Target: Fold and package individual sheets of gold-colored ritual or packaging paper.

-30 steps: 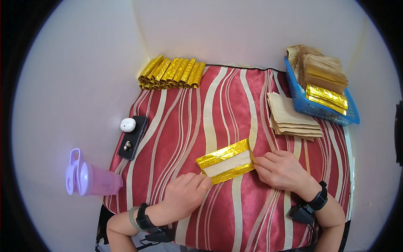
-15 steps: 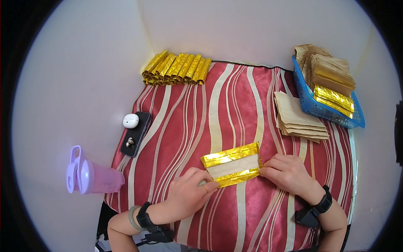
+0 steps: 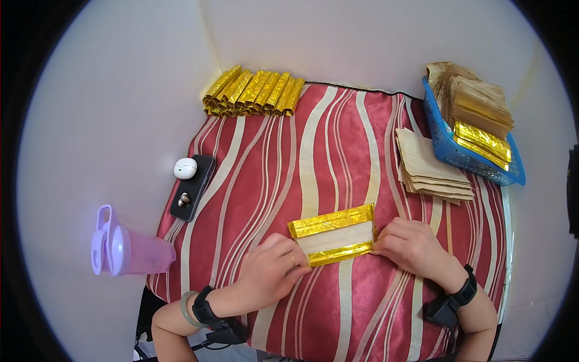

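Note:
A sheet of gold foil paper (image 3: 335,236) lies in front of me, its far and near long edges folded inward over a pale middle strip. My left hand (image 3: 274,268) pinches the near left corner between thumb and fingers. At the near right corner, the curled fingers of my right hand (image 3: 410,244) grip the same folded edge. Both hands rest low over the striped red cloth (image 3: 253,181). The undersides of the fingertips are hidden.
Rolled gold paper tubes (image 3: 253,92) are piled at the far left. A blue basket (image 3: 467,155) holds brown and gold paper at the far right, beside a stack of tan sheets (image 3: 431,163). On the left are a phone (image 3: 193,188), white earbud case (image 3: 185,168) and purple bottle (image 3: 142,249).
The near folded edge of the gold paper now lies narrower and flatter. My left hand has shifted slightly left and up; the right hand has barely moved.

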`<state>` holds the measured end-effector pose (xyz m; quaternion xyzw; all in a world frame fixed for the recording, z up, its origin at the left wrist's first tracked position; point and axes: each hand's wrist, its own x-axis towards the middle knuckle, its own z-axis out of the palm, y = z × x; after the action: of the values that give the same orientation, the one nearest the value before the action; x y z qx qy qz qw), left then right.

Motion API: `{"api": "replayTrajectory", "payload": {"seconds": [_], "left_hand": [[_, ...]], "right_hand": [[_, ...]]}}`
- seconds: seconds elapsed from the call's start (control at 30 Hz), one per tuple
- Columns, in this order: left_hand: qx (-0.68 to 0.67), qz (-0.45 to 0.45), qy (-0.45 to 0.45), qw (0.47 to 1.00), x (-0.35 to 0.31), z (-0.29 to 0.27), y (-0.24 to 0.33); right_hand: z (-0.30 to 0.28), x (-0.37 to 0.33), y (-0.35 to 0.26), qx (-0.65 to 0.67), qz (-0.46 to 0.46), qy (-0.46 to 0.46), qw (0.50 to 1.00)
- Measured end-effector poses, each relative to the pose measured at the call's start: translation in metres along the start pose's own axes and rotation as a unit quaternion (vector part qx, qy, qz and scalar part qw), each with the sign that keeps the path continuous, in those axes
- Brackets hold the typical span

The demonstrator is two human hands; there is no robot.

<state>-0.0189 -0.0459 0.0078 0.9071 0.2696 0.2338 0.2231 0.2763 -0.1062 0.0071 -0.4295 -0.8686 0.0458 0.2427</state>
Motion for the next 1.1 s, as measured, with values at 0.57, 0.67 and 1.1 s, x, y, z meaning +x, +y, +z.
{"api": "replayTrajectory", "payload": {"seconds": [0.57, 0.67, 1.1], "left_hand": [[-0.036, -0.092, 0.000, 0.995, 0.002, 0.005, 0.005], [-0.023, -0.090, -0.008, 0.996, 0.002, 0.005, 0.005], [0.021, -0.057, 0.006, 0.998, 0.005, 0.007, 0.006]], "right_hand": [[0.006, 0.004, -0.003, 0.108, 0.154, 0.000, 0.982], [0.007, 0.005, -0.005, 0.073, 0.146, -0.002, 0.987], [0.006, 0.009, -0.013, 0.042, 0.152, -0.010, 0.987]]}}
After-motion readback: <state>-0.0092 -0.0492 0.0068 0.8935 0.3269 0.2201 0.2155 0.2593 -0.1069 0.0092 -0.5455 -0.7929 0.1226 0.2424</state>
